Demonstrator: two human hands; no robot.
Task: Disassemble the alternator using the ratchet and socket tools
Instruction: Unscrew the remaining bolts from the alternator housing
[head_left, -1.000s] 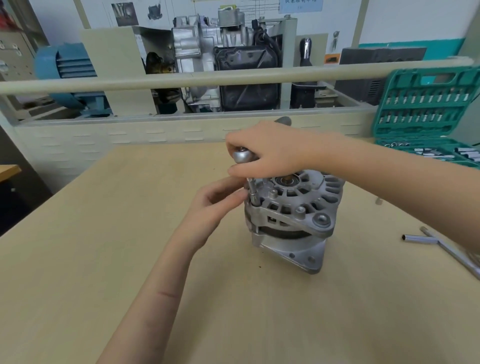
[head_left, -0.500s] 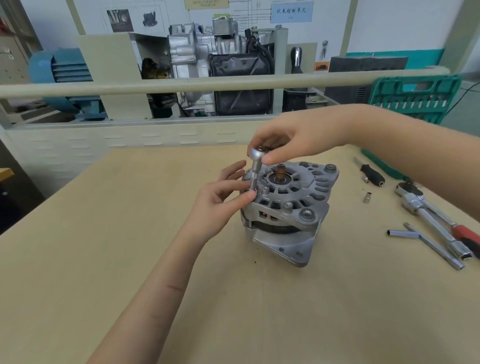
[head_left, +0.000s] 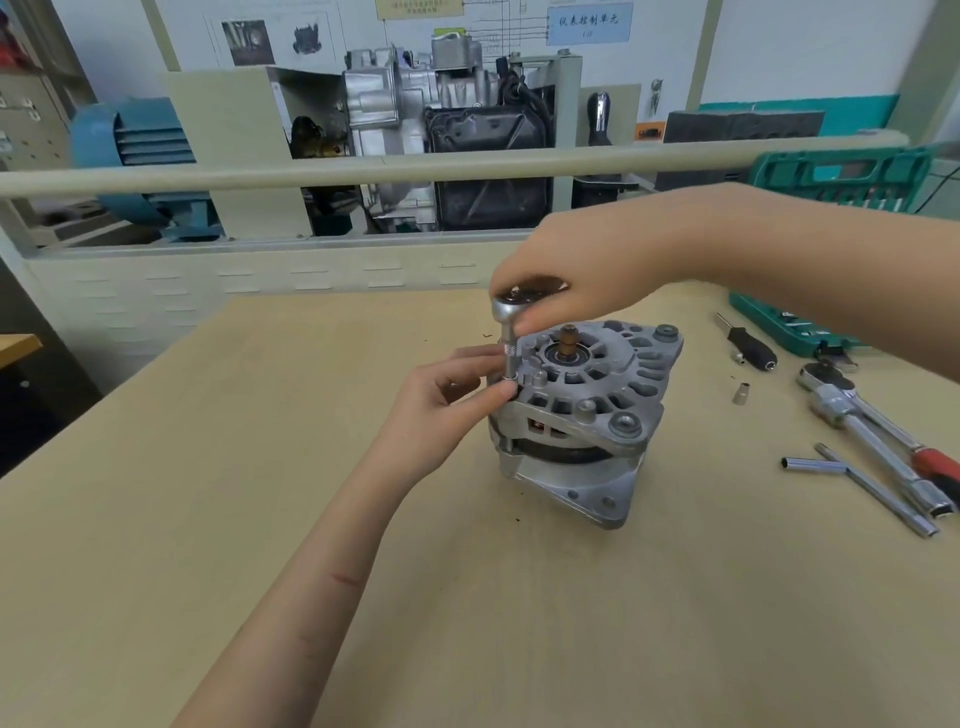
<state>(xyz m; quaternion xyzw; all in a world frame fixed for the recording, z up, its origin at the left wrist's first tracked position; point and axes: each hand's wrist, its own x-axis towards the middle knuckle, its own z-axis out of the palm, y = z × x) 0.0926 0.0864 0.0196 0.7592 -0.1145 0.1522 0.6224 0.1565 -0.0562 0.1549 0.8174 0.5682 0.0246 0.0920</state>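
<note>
Since a moment ago our right hand has slid off the alternator top, so its centre shaft now shows, and more of the desk to the right has come into our sight. On that desk the alternator stands upright near the middle, with the green socket case, a long ratchet and a loose socket lying well apart to its right. We hold the ratchet head in curled right fingers above the alternator's left edge, while our left hand pinches the socket extension standing beneath it.
</note>
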